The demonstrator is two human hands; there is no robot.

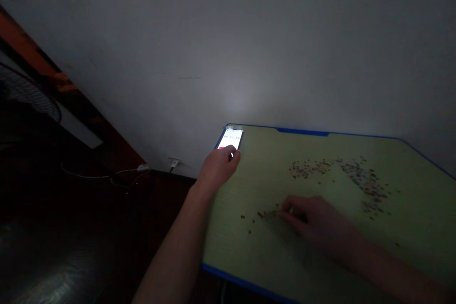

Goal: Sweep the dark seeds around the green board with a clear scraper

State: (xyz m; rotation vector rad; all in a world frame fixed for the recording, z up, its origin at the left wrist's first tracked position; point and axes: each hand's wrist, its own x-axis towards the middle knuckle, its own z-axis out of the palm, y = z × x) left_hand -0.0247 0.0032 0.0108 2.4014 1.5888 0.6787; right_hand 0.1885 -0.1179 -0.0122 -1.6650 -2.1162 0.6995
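A lit phone [231,138] lies at the far left corner of a pale green table [409,237] with a blue rim. My left hand [218,167] reaches to it, fingers curled and one fingertip touching the bottom of the screen. Small dark seeds [359,178] are scattered across the table's middle and right. My right hand [313,218] rests on the tabletop with its fingers drawn together beside a few loose seeds [265,213]. Whether anything is between those fingers stays hidden in the dim light.
The room is dark. A grey wall [249,33] rises right behind the table. On the floor at left lie a white cable [107,175] and a plug, with a fan grille [32,97] further left.
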